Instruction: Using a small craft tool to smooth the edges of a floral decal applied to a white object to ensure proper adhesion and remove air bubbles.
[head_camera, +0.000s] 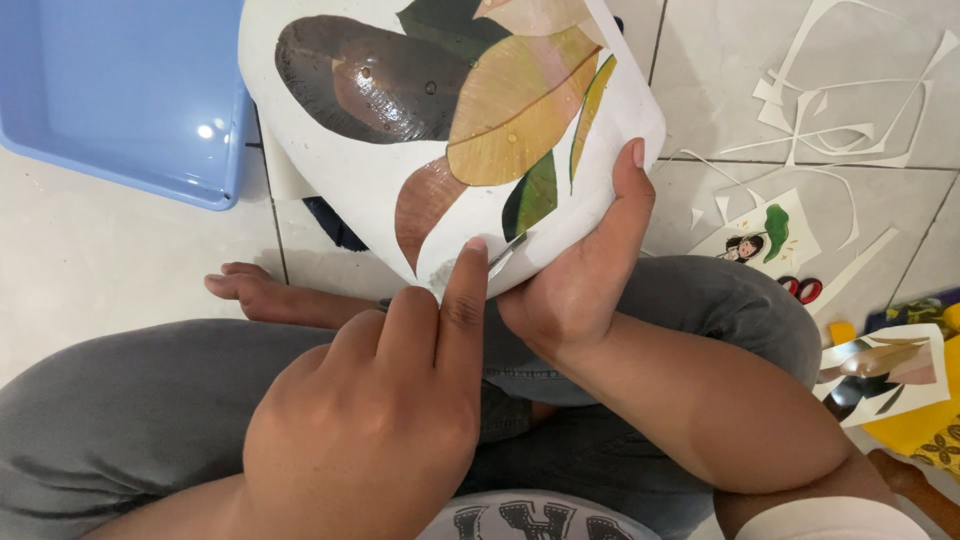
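— White sheet with the leaf print (400, 130), where is it?

— Above the lap in grey trousers (120, 400), its lower edge pinched in the right hand (575, 290), thumb on top, fingers curled underneath.

— And the left hand (370, 410)?

— Mostly a fist, index finger (465, 290) stretched out, tip pressed on the sheet's lower edge (just beside something thin and metallic, too hidden to name).

— Around them?

— Blue plastic tub (120, 90) at the tiled floor's (90, 250) top-left; paper offcuts (840, 110) and red-handled scissors (802, 289) on the right.

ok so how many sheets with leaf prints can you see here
2: the large sheet held in both hands, and a small sheet on the floor at right. Others may lie out of view.
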